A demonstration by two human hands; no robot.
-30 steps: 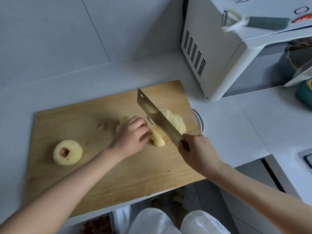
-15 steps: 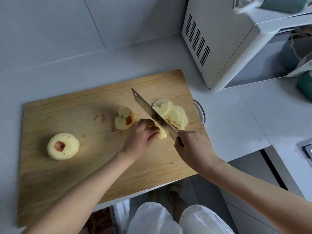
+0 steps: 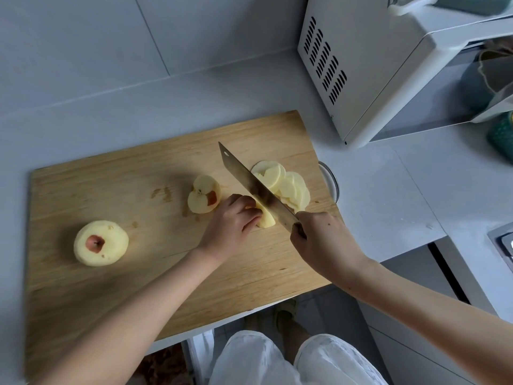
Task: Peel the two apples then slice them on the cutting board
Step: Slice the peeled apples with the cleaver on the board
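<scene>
A wooden cutting board point(image 3: 116, 190) lies on the pale counter. At its left sits a whole peeled apple point(image 3: 100, 243) with red skin left round the stem. Near the middle lies an apple half point(image 3: 204, 194), cut face up. My left hand point(image 3: 231, 225) holds down an apple piece point(image 3: 266, 219) with curled fingers. My right hand point(image 3: 319, 240) grips the handle of a cleaver point(image 3: 249, 182), whose blade stands against that piece. Beyond the blade lies a fan of apple slices point(image 3: 288, 186).
A white microwave point(image 3: 374, 65) stands at the back right, with a peeler on top. A glass rim point(image 3: 331, 182) shows past the board's right edge. A stove corner point(image 3: 502, 243) is at the far right. The board's front edge overhangs the counter above my legs.
The left hand slid off the apple half, which now lies uncovered, and holds the piece by the blade. The cleaver has come lower against the piece. The camera has tilted.
</scene>
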